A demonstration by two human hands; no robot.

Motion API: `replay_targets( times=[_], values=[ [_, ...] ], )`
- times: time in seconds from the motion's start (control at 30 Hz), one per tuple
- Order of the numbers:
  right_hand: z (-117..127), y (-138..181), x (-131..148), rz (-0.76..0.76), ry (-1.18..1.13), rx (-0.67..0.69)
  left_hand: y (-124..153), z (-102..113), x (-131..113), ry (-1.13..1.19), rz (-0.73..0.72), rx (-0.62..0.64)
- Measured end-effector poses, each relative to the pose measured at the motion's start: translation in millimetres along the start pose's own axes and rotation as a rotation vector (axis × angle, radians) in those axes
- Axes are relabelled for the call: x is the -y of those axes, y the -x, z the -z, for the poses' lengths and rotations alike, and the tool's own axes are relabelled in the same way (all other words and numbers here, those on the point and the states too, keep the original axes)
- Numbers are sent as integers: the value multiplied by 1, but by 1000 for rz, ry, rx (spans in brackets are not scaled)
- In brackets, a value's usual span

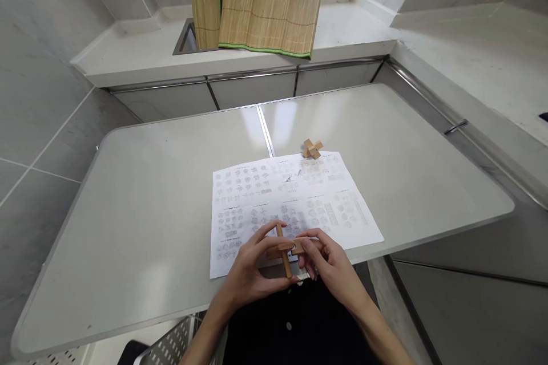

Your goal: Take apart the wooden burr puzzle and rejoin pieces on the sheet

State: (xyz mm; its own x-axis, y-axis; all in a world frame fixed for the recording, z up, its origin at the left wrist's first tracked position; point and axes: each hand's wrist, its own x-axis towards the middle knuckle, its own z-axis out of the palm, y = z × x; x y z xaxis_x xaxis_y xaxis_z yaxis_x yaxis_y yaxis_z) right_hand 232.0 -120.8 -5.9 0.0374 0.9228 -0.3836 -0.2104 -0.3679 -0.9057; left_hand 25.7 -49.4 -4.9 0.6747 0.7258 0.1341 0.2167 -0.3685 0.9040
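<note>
Being gripped by the left hand, fingers half spread, are crossed sticks; by the right hand, fingers pinched together, a wooden block.

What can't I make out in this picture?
In the head view:
Joint of the crossed brown wooden bars: partly covered by the left hand's grip.
Right end of the small tan wooden block: partly covered by the right hand's grip.
Print on the white rectangular paper sheet: too small to read.
Underside of the interlocked light-brown wooden cross: turned away.
Lower part of the grey perforated basket: cut off by the bottom edge.
</note>
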Motion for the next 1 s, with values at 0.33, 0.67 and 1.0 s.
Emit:
replay_targets(
  times=[0.33,0.67,1.0],
  values=[
    [5,-4,-8,8,-44,-17,-3,-7,-1,97,44,-36],
    [6,-6,-9,-7,-98,-129,2,-9,2,163,96,-66],
    [18,1,-10,-6,-57,-206,-6,23,5,36,237,-180]
  ],
)
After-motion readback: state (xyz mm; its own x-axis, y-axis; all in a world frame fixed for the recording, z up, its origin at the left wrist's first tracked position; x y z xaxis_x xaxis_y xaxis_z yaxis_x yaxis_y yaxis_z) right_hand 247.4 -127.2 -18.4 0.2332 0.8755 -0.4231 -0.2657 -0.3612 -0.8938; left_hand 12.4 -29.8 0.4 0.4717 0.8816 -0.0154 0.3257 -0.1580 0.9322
